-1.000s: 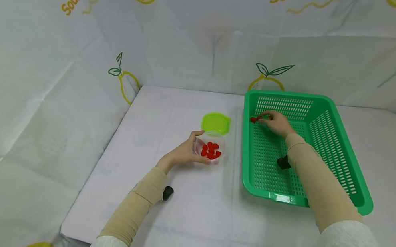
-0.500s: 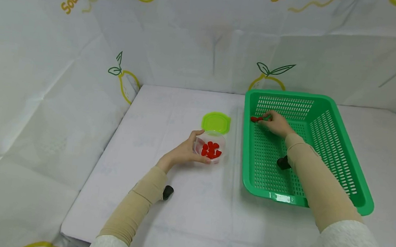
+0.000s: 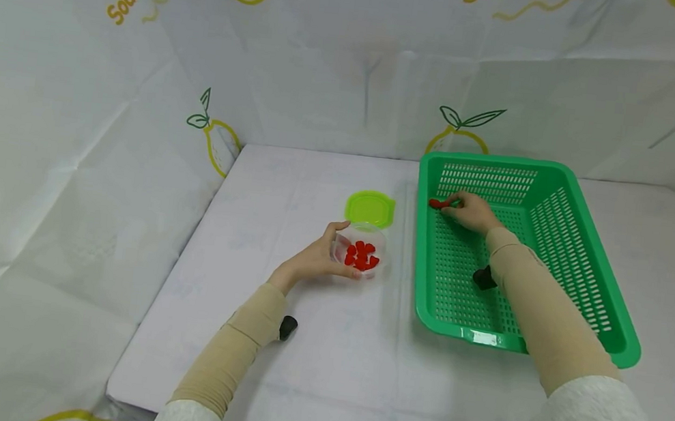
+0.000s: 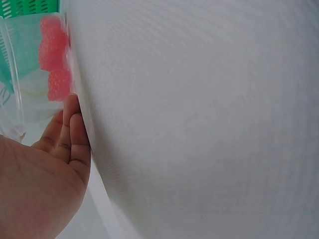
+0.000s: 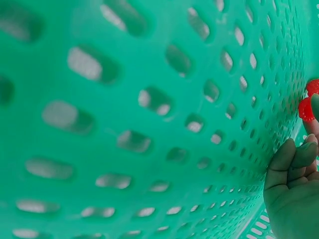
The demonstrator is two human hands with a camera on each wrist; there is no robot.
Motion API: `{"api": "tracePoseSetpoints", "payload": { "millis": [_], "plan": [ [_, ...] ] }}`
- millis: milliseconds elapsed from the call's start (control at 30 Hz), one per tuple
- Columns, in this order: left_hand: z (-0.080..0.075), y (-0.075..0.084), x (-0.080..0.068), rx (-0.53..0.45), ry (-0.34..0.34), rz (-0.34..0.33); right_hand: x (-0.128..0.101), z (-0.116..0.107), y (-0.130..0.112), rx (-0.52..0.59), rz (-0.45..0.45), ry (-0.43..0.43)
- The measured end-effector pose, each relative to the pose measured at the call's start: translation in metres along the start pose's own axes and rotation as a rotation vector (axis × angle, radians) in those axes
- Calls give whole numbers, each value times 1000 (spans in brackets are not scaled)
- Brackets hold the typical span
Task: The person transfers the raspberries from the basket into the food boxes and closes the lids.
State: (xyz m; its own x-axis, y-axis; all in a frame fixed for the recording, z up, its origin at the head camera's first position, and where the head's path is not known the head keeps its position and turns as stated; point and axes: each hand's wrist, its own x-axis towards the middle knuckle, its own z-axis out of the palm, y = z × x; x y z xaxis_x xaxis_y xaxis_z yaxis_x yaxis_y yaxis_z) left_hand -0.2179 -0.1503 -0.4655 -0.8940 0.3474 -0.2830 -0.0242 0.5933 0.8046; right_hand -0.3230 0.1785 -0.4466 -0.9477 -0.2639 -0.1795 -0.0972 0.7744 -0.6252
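Your right hand (image 3: 467,210) pinches a red piece (image 3: 435,204) at the green basket's (image 3: 585,264) far left corner, about 1 o'clock from the clear container (image 3: 360,254) that your left hand (image 3: 316,260) grips. I judge the next move is carrying it there.

Green basket (image 3: 573,263): perforated glossy plastic. Tub (image 3: 363,258): clear smooth plastic. Lid (image 3: 369,208): glossy lime plastic. Table cover (image 3: 311,345): matt white.

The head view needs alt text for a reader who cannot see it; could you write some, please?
A person's right hand pinches a red strawberry piece inside a green slotted basket, while the left hand holds a clear container of red pieces beside its green lid.
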Motion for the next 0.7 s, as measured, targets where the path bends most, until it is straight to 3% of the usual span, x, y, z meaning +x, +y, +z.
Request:
{"api": "tracePoseSetpoints", "payload": {
  "millis": [700],
  "plan": [
    [0, 3, -1, 13, 3, 17, -3, -8, -2, 24, 39, -12]
  ]
}}
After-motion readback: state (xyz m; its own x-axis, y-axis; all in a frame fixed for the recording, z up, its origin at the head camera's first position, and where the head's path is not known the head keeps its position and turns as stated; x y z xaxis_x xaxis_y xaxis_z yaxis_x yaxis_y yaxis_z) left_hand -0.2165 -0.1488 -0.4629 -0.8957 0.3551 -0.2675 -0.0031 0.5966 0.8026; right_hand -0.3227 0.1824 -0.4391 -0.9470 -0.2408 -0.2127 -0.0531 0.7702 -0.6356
